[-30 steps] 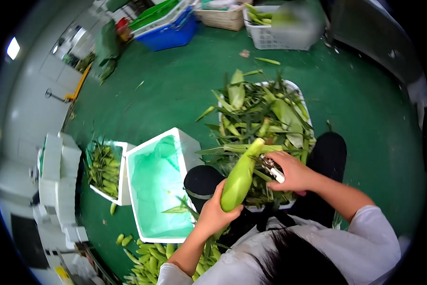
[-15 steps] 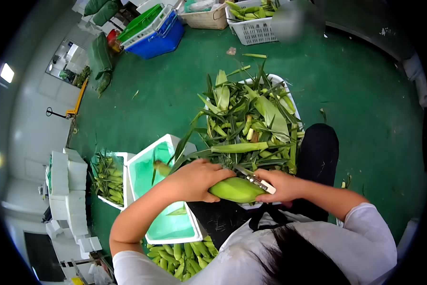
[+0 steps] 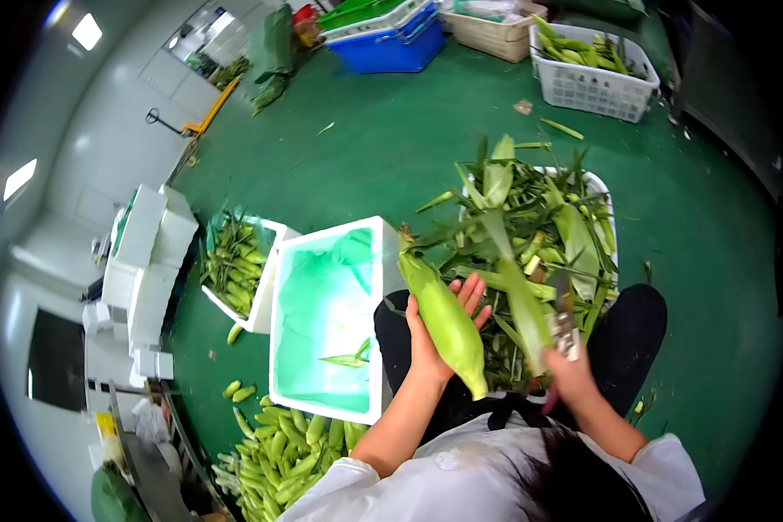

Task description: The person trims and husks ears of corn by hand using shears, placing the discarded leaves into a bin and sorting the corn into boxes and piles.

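Observation:
A green ear of corn (image 3: 444, 317) in its husk lies slantwise across the palm of my left hand (image 3: 428, 344), its tip toward the foam box and its stem end toward me. The fingers stretch out beneath and beside the ear. My right hand (image 3: 572, 376) is closed around a knife (image 3: 565, 331), its blade pointing away from me. A long strip of husk (image 3: 515, 296) hangs by the same hand, its lower end at the fingers. Below both hands stands a white basket (image 3: 613, 228) heaped with stripped husks and leaves (image 3: 574, 235).
A white foam box (image 3: 280, 365) with a green liner stands to the left, a few leaves inside. Behind it another box (image 3: 269, 317) holds corn. More ears (image 3: 278, 457) lie piled at lower left. A white crate (image 3: 591, 91) and a blue tub (image 3: 391, 52) stand farther off.
The hands have moved apart. The ear has turned lengthwise in my left hand, and my right hand has moved off to the right with the knife and a husk strip. The view has shifted left.

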